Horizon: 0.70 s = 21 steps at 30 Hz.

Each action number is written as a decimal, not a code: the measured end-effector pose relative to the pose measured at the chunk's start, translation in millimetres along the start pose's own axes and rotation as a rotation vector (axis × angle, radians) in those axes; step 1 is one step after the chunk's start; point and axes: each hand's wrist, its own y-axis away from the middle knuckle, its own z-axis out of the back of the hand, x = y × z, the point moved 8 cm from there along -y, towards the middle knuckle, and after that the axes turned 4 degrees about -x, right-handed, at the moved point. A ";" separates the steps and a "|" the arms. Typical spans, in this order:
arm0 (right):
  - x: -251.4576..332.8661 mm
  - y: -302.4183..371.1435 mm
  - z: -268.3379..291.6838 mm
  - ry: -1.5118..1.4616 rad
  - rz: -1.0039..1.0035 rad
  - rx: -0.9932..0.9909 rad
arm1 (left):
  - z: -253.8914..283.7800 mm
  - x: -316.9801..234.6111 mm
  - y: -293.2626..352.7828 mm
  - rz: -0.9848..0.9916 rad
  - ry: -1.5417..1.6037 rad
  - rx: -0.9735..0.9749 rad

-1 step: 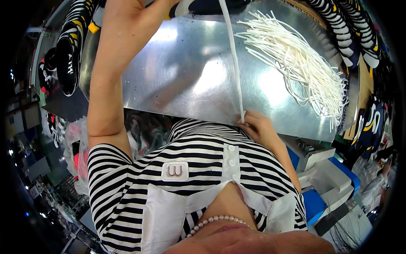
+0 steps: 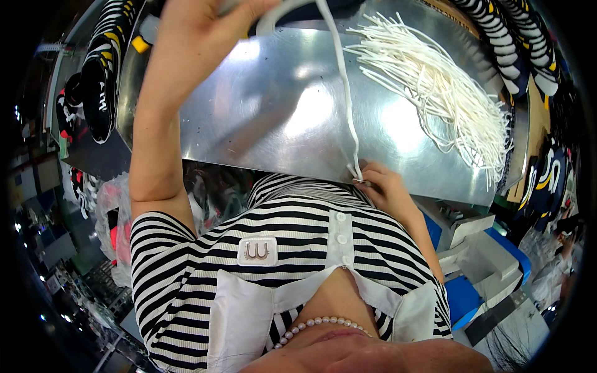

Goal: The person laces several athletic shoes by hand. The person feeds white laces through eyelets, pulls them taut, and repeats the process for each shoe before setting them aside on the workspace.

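Note:
My left hand (image 2: 202,37) reaches to the top edge of the view, its thumb closed against a dark shoe (image 2: 305,10) with a light grey edge. Most of that shoe and my other left fingers are cut off by the frame. From the shoe a white shoelace (image 2: 344,81) runs down across the metal table (image 2: 249,124). At the table's near edge, in front of my body, my right hand (image 2: 385,188) pinches the lower end of the lace, with a short tip sticking out.
A large bundle of white laces (image 2: 435,93) lies on the table's right side. Rows of dark shoes with white and yellow stripes stand at the far left (image 2: 102,81) and far right (image 2: 497,37). A blue and grey machine (image 2: 479,267) is beside me on the right.
The white lace hangs slightly looser and bends more near my right hand. The shoe in my left hand has shifted a little upward.

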 end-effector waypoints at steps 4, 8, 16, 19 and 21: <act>13.4 -12.6 26.1 -0.389 -0.196 -0.175 | -97.5 73.1 61.0 0.229 -0.145 0.441; 14.5 -73.4 36.5 -0.485 -0.170 -0.380 | -134.7 91.3 96.9 0.265 -0.116 0.548; 8.5 -149.2 19.9 -0.508 0.053 -0.468 | -139.1 47.4 65.5 0.147 -0.274 0.518; 9.0 -149.4 20.4 -0.540 0.048 -0.532 | -151.5 59.1 65.1 0.312 -0.361 0.591; 6.8 -151.0 19.7 -0.459 0.036 -0.527 | -155.0 72.0 66.9 0.231 -0.285 0.455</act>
